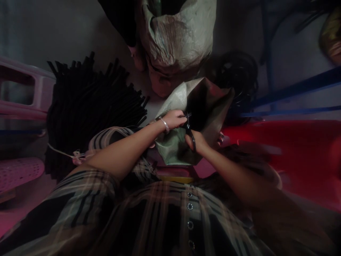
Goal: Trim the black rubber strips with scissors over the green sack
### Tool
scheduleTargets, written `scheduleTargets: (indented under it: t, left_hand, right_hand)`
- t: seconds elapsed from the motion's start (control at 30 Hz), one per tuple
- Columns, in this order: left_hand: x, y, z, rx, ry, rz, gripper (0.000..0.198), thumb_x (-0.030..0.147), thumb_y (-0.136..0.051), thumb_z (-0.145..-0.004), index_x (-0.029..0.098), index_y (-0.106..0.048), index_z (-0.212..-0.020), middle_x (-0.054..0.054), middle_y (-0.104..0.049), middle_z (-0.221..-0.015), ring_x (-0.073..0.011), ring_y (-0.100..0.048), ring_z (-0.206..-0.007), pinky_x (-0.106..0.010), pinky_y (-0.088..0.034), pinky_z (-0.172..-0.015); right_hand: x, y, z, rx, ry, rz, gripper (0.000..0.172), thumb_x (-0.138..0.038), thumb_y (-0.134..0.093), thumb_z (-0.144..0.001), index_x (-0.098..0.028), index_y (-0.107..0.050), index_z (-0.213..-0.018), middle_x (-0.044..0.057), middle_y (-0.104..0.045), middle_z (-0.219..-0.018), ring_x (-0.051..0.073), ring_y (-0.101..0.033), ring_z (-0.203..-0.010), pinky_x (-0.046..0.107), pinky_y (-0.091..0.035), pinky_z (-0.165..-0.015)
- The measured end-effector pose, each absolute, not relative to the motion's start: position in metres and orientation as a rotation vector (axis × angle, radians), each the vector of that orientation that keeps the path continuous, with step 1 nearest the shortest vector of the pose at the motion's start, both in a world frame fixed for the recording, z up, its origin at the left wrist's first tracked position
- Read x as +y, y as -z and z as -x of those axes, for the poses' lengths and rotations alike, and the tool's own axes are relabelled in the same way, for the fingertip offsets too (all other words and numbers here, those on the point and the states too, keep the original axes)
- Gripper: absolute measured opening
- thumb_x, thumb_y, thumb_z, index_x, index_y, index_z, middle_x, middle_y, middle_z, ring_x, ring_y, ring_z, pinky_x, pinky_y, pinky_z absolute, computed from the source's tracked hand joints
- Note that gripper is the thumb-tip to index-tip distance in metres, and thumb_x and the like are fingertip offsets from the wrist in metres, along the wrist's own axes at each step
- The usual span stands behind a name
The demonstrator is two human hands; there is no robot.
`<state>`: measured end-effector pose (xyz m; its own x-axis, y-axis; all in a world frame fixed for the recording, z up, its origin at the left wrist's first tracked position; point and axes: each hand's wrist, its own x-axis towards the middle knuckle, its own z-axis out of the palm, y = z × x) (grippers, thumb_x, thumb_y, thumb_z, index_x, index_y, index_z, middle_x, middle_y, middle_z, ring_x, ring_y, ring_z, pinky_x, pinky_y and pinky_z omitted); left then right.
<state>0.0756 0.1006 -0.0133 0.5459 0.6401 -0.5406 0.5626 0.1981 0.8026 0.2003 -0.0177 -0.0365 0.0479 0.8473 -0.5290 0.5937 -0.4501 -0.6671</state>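
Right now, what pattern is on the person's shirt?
The shirt is dark plaid with tan lines, clearest in the head view.

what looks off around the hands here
The loose heap of black strips looks odd: it fans unbundled across the floor beside the left hand, against a pink plastic stool. The woven sack by the black scissors in the right hand looks merely crumpled.

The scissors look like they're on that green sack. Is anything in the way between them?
Nothing visible is in the way. The black scissors, held in the right hand, touch the woven sack. The left hand grips the sack right beside the blades, not in front of them.
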Motion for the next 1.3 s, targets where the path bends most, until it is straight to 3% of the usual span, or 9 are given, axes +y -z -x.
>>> scheduleTargets:
  t: [0.2, 0.47, 0.7, 0.97, 1.3]
  left_hand:
    - [0.105, 0.007, -0.073, 1.085, -0.046, -1.488, 0.011, 0.026, -0.053, -0.073, 0.016, -0.055, -0.071, 0.001, -0.056, -0.058, -0.0073, -0.046, -0.046, -0.021, -0.034, -0.047]
    - [0.114, 0.002, -0.065, 1.102, -0.082, -2.027, 0.027, 0.035, -0.047, -0.076, 0.015, -0.065, -0.078, 0.0, -0.059, -0.065, -0.012, -0.048, -0.063, -0.023, -0.036, -0.059]
    - [0.103, 0.007, -0.072, 0.974, -0.018, -2.004, 0.024, 0.032, -0.048, -0.076, 0.014, -0.064, -0.074, 0.001, -0.057, -0.064, -0.0113, -0.047, -0.063, -0.022, -0.036, -0.06]
    - [0.107, 0.011, -0.069, 1.018, 0.005, -1.954, 0.023, 0.03, -0.051, -0.074, 0.014, -0.066, -0.08, 0.0, -0.06, -0.069, -0.0119, -0.05, -0.065, -0.023, -0.039, -0.063]
    - [0.109, 0.012, -0.071, 1.235, -0.066, -1.63, 0.018, 0.029, -0.052, -0.072, 0.015, -0.062, -0.076, 0.002, -0.056, -0.057, -0.009, -0.048, -0.051, -0.021, -0.037, -0.05]
  right_hand:
    - [-0.021, 0.038, -0.201, -1.36, -1.357, 2.041, 0.011, -0.023, -0.047, -0.069, -0.018, -0.049, -0.059, -0.001, -0.051, -0.053, 0.01, -0.046, -0.051, 0.02, -0.03, -0.047]
    - [-0.021, 0.047, -0.205, -1.217, -1.421, 2.035, 0.011, -0.027, -0.046, -0.07, -0.018, -0.05, -0.064, -0.002, -0.052, -0.053, 0.009, -0.046, -0.046, 0.02, -0.031, -0.044]
    - [-0.018, 0.049, -0.204, -1.344, -1.359, 2.067, 0.017, -0.029, -0.044, -0.076, -0.017, -0.054, -0.069, 0.002, -0.059, -0.063, 0.012, -0.052, -0.055, 0.021, -0.035, -0.051]
    - [-0.019, 0.049, -0.207, -1.156, -1.439, 2.077, 0.014, -0.028, -0.046, -0.071, -0.017, -0.054, -0.066, 0.001, -0.055, -0.055, 0.011, -0.05, -0.049, 0.019, -0.033, -0.045]
    - [-0.013, 0.039, -0.206, -1.295, -1.43, 2.12, 0.01, -0.026, -0.048, -0.071, -0.018, -0.05, -0.066, 0.001, -0.054, -0.06, 0.011, -0.046, -0.054, 0.021, -0.031, -0.048]
